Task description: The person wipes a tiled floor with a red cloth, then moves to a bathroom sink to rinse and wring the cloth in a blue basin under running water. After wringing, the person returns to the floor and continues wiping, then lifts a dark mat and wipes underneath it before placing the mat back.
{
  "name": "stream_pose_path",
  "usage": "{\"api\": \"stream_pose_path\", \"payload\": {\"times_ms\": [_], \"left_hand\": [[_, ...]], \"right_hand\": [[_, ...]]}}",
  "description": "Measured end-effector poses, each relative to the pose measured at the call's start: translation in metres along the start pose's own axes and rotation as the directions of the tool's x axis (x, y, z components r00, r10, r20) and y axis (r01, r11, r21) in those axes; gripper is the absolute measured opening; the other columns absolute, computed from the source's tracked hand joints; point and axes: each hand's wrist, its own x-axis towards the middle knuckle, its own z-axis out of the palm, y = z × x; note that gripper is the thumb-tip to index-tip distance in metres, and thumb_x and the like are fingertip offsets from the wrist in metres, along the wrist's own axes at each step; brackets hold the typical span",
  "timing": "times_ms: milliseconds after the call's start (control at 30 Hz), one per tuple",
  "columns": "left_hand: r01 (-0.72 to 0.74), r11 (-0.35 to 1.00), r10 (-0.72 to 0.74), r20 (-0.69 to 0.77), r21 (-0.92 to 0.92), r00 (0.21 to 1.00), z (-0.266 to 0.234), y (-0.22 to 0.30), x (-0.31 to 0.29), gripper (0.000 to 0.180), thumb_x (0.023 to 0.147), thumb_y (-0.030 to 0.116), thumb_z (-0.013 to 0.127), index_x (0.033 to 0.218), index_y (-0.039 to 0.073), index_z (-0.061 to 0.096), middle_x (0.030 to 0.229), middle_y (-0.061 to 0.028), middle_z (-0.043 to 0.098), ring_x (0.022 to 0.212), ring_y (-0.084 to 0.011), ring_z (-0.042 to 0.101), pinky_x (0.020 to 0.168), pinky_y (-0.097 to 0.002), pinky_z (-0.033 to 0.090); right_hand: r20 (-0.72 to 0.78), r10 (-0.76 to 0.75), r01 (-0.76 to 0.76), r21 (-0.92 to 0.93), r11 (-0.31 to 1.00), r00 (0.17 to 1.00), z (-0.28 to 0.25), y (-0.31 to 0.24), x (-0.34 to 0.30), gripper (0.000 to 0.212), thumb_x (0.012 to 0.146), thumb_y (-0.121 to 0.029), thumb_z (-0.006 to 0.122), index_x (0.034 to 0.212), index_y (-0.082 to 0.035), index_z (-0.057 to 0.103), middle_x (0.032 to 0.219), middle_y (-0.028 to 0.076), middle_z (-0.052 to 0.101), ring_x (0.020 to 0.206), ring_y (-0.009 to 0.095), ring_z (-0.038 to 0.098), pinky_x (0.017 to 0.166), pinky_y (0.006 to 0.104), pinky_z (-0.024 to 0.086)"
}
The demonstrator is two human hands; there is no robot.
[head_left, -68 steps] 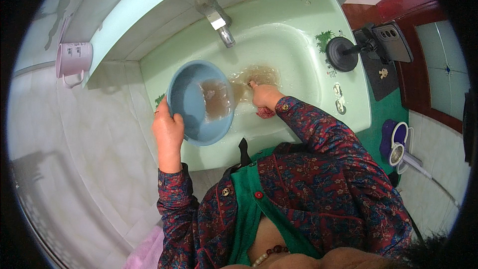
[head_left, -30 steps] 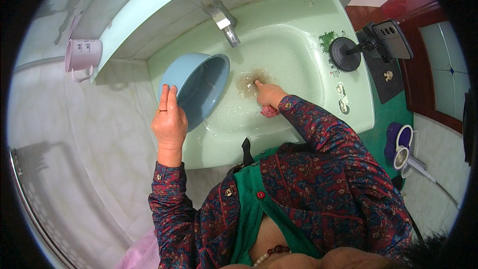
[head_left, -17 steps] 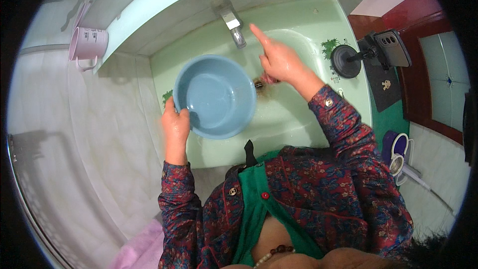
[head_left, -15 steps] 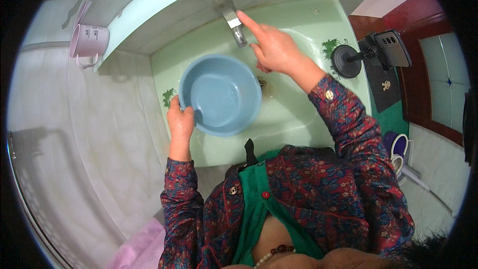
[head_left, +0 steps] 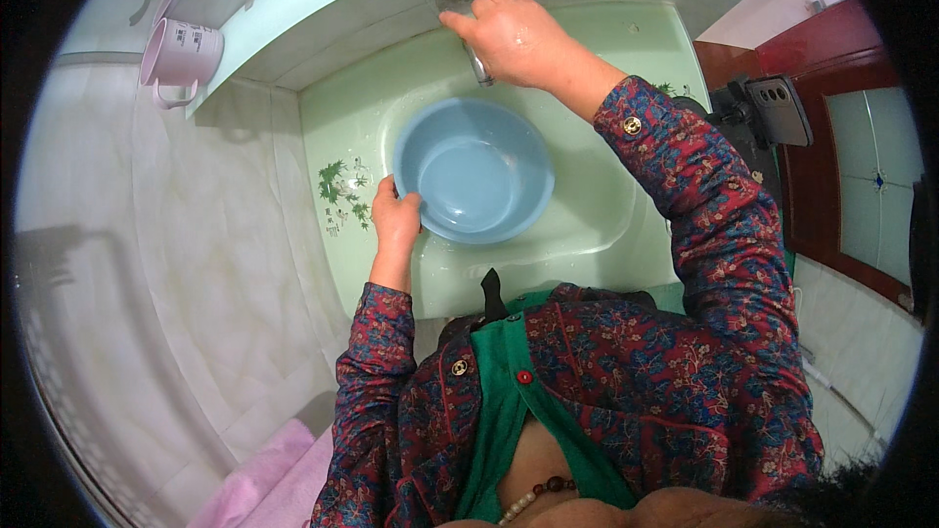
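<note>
Head view, looking down over a pale green washbasin (head_left: 626,225) set in a tiled corner. Going left to right: a pink mug (head_left: 181,51) hangs by the upper left, beside the light shelf edge, well apart from both hands. On the basin's left rim is a printed green leaf pattern (head_left: 342,191). Just right of it, the left hand (head_left: 396,220) is closed around the near left edge of a round blue plastic bowl (head_left: 474,171), fingers curled over the rim, thumb side hidden. The bowl sits inside the basin hollow, mouth up and slightly tipped toward the far side; being round, it has no long axis, and it looks empty apart from a wet sheen. Its far rim lies directly below the metal tap (head_left: 460,15), whose spout runs from the basin's back edge toward the person, ending above the bowl. The right hand (head_left: 514,39) rests on top of that tap, fingers folded loosely over it; whether it grips firmly cannot be told. So the bowl lies toward the person from the right hand, and the left hand is the nearer one. On the basin's right edge stands a dark phone on a holder (head_left: 773,112)
</note>
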Motion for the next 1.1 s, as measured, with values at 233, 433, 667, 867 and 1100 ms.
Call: {"api": "stream_pose_path", "payload": {"times_ms": [233,433,667,867,1100], "left_hand": [[0.010,0.998,-0.010,0.004,-0.070,1.000,0.016,-0.010,0.003,0.036,0.074,0.002,0.056,0.109,-0.007,0.055,0.077,-0.0106,0.059,0.047,-0.0156,0.053,0.035,-0.0285,0.040],[0.043,0.995,-0.039,0.052,-0.091,0.998,0.025,-0.015,0.007,0.039,0.074,0.002,0.056,0.111,-0.006,0.054,0.078,-0.0100,0.059,0.049,-0.0163,0.055,0.035,-0.0289,0.043],[0.078,0.968,-0.059,0.086,-0.236,0.994,0.022,-0.022,0.003,0.041,0.074,0.001,0.057,0.115,-0.004,0.053,0.077,-0.0084,0.059,0.048,-0.0135,0.052,0.034,-0.0262,0.038],[0.064,0.910,-0.031,0.086,-0.410,0.996,0.015,-0.042,0.006,0.051,0.075,-0.001,0.055,0.125,-0.001,0.044,0.088,-0.0096,0.061,0.053,-0.0140,0.055,0.035,-0.0256,0.040],[0.025,0.895,0.005,0.067,-0.446,0.998,0.028,-0.030,0.007,0.049,0.076,-0.002,0.054,0.124,-0.001,0.043,0.092,-0.0111,0.061,0.053,-0.0145,0.055,0.035,-0.0252,0.040]], "right_hand": [[0.151,0.039,-0.049,0.060,0.997,0.988,-0.011,0.008,0.031,0.034,0.080,-0.012,0.056,0.114,-0.010,0.062,0.085,0.013,0.062,0.083,0.032,0.062,0.068,0.0432,0.052],[0.186,0.158,-0.194,0.195,0.961,0.970,-0.022,0.001,0.027,0.044,0.078,-0.010,0.052,0.122,-0.012,0.057,0.087,0.015,0.063,0.084,0.034,0.063,0.068,0.0440,0.052],[0.193,0.324,-0.376,0.404,0.834,0.926,-0.036,0.019,-0.020,0.050,0.080,-0.012,0.047,0.129,-0.010,0.051,0.096,0.023,0.065,0.088,0.038,0.062,0.076,0.0454,0.050],[0.308,0.403,-0.505,0.465,0.727,0.862,-0.040,0.030,-0.095,0.043,0.081,-0.015,0.051,0.122,-0.003,0.056,0.096,0.025,0.064,0.093,0.042,0.060,0.085,0.0431,0.048],[0.544,0.486,-0.729,0.516,0.450,0.684,-0.018,0.005,-0.167,0.047,0.081,-0.017,0.054,0.125,0.002,0.053,0.095,0.026,0.065,0.089,0.037,0.063,0.082,0.0394,0.049]]}}
